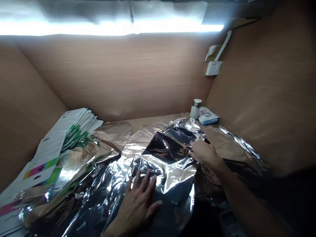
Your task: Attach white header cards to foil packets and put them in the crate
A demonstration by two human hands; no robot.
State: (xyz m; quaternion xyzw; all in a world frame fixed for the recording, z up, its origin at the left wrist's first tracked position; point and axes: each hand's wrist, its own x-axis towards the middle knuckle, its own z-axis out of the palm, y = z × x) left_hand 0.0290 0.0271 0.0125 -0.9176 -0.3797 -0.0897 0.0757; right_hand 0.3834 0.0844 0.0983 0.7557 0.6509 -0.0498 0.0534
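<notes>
Foil film [177,179] all over this bench [143,123], strip light [148,28] blazing above; left hand's [134,205] fingers [146,179] spread flat, right hand's [204,153] pinching some.

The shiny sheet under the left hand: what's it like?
The shiny sheet looks like thin, silvery, mirror-like film with brownish and dark patches and bright creases. It lies wrinkled at the near middle, among more shiny film. The left hand rests spread upon it; whether the right hand touches it is unclear.

Glossy, crinkled, mirror-like foil sheet [172,177]
</notes>
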